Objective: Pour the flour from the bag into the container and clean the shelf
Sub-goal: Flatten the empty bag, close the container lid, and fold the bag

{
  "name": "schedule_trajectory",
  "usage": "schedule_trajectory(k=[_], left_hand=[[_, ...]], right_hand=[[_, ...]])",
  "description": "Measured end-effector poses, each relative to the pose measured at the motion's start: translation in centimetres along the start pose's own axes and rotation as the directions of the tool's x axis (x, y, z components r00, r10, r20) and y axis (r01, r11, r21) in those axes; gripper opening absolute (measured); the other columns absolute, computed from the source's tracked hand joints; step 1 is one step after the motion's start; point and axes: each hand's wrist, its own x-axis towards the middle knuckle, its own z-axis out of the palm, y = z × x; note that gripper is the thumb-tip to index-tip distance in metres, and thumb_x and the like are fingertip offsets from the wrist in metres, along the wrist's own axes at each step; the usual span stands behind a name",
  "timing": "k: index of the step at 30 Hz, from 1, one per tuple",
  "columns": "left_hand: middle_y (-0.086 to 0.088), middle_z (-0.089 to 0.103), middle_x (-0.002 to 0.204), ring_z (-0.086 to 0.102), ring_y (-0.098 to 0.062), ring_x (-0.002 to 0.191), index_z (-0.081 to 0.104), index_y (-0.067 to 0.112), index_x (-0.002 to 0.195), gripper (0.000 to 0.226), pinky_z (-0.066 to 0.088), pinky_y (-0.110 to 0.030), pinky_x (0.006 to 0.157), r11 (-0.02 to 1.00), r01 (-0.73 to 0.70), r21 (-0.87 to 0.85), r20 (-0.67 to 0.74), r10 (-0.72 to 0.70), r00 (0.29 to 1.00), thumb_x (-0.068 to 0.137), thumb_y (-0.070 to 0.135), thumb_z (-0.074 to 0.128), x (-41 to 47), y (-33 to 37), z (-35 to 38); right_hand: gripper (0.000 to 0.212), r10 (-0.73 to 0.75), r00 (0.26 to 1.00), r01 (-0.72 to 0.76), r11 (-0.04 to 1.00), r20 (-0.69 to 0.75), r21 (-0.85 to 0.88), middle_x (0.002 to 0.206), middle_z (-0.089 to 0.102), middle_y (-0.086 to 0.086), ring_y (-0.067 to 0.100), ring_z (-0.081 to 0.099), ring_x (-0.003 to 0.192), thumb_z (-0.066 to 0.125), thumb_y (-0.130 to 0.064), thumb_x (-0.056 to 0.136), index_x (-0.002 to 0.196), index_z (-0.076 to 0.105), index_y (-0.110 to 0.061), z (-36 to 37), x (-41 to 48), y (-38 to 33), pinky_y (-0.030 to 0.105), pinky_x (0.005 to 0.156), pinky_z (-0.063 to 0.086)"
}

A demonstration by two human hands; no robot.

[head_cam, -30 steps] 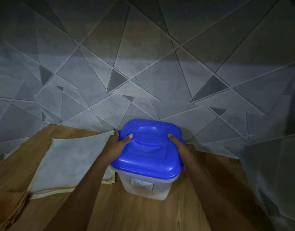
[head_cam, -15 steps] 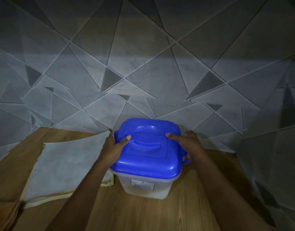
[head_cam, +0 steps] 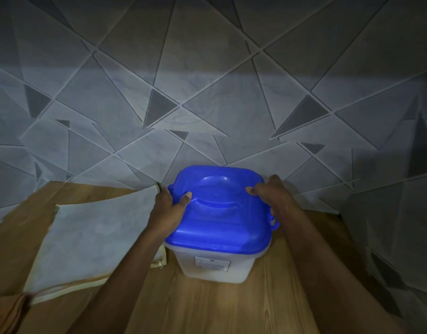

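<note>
Container [head_cam: 215, 273] stands upright on the wood shelf [head_cam: 207, 307], by the back edge and right of middle, close to the wall [head_cam: 207, 92]. Its body is cloudy white with a small label [head_cam: 212, 263] on the near side; the print is too small to read. Blue lid [head_cam: 219, 213] sits on top, with a blue latch [head_cam: 275, 222] sticking out on its right side.

Left hand [head_cam: 168, 208] grips the lid's left edge: thumb on top, fingers wrapped down over the rim. Right hand [head_cam: 270, 194] grips the lid's back-right corner, fingers curled across the top; its thumb is hidden.

Bag [head_cam: 94, 232] lies flat and looks empty on the left part of the shelf. Its far corner reaches the back edge and its near-right corner is just beside the container. The left forearm crosses over its right side. Brown cloth [head_cam: 12, 307] is bunched at the front-left corner, touching the bag's near edge.
</note>
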Motion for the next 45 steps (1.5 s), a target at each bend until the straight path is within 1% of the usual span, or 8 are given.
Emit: schedule_trajectory(k=[12,16,19,24,28,35,40,45], left_hand=[[-0.009,0.039,0.153,0.05,-0.033,0.132,0.028,0.016,0.154,0.078,0.046,-0.048,0.106,0.998,0.017,0.06,-0.016,-0.016,1.0,0.093,0.058,0.054,-0.7,0.9,0.1],[-0.008,0.038,0.155,0.049,-0.032,0.134,0.026,0.015,0.155,0.079,0.046,-0.049,0.107,0.998,0.01,0.055,0.0,-0.01,1.0,0.094,0.057,0.054,-1.3,1.2,-0.1],[-0.008,0.036,0.156,0.047,-0.032,0.136,0.027,0.016,0.155,0.089,0.046,-0.049,0.107,0.999,0.036,-0.009,0.023,-0.035,0.999,0.086,0.061,0.062,-1.2,1.2,-0.4],[-0.009,0.076,0.108,0.076,-0.028,0.092,0.065,0.011,0.118,0.081,0.062,-0.041,0.079,0.862,0.27,-0.429,0.121,-0.241,0.963,0.055,0.054,0.092,-0.4,0.7,-1.5],[-0.014,0.078,0.097,0.076,-0.033,0.086,0.071,0.006,0.115,0.077,0.061,-0.048,0.083,0.768,0.41,-0.492,0.322,-0.277,0.905,0.051,0.043,0.096,-0.7,0.6,-1.8],[-0.012,0.077,0.092,0.076,-0.03,0.079,0.067,0.007,0.103,0.067,0.062,-0.038,0.067,0.797,0.404,-0.45,0.208,-0.346,0.915,0.055,0.044,0.095,-0.8,0.9,-1.7],[-0.006,0.075,0.102,0.075,-0.026,0.084,0.068,0.012,0.109,0.112,0.064,-0.044,0.074,0.879,0.313,-0.358,-0.026,-0.345,0.938,0.02,0.077,0.088,0.0,-0.1,-1.6],[-0.002,0.071,0.11,0.07,-0.025,0.096,0.065,0.016,0.111,0.096,0.059,-0.042,0.086,0.967,0.194,-0.165,-0.171,-0.221,0.96,0.041,0.081,0.079,-1.4,1.8,-2.0]], right_hand=[[0.086,-0.032,0.995,0.001,0.943,-0.09,-0.334,0.145,0.049,0.018,0.041,0.05,0.128,0.042,-0.04,0.066,0.149,0.032,-0.02,2.7,0.9,-0.3,0.058,0.112,0.036],[0.072,-0.032,0.989,-0.044,0.868,-0.144,-0.495,0.153,0.038,0.022,0.043,0.035,0.141,0.046,-0.039,0.092,0.157,0.022,-0.022,3.2,-1.5,-1.2,0.056,0.12,0.02],[0.07,-0.095,0.982,-0.005,0.853,-0.165,-0.523,0.151,0.037,0.026,0.043,0.039,0.137,0.042,-0.04,0.098,0.16,0.016,-0.021,3.4,-1.9,0.1,0.052,0.116,0.03],[0.062,-0.203,0.962,0.06,0.809,-0.182,-0.585,0.149,0.042,0.027,0.042,0.042,0.135,0.032,-0.038,0.105,0.16,0.014,-0.015,3.6,-1.3,1.1,0.047,0.111,0.036],[0.06,-0.227,0.955,0.077,0.811,-0.192,-0.58,0.145,0.045,0.027,0.044,0.046,0.131,0.033,-0.039,0.104,0.158,0.02,-0.016,3.6,-1.1,1.4,0.048,0.107,0.039],[0.06,-0.248,0.951,0.094,0.804,-0.186,-0.587,0.147,0.042,0.028,0.044,0.044,0.133,0.034,-0.041,0.105,0.158,0.018,-0.016,3.6,-0.9,1.6,0.05,0.105,0.042],[0.058,-0.259,0.946,0.101,0.809,-0.196,-0.579,0.147,0.043,0.026,0.043,0.044,0.133,0.033,-0.04,0.106,0.157,0.021,-0.016,3.6,-0.9,1.7,0.05,0.105,0.042],[0.055,-0.245,0.947,0.09,0.824,-0.208,-0.56,0.145,0.044,0.026,0.043,0.048,0.129,0.035,-0.039,0.106,0.155,0.025,-0.017,3.5,-1.5,1.4,0.048,0.103,0.044]])
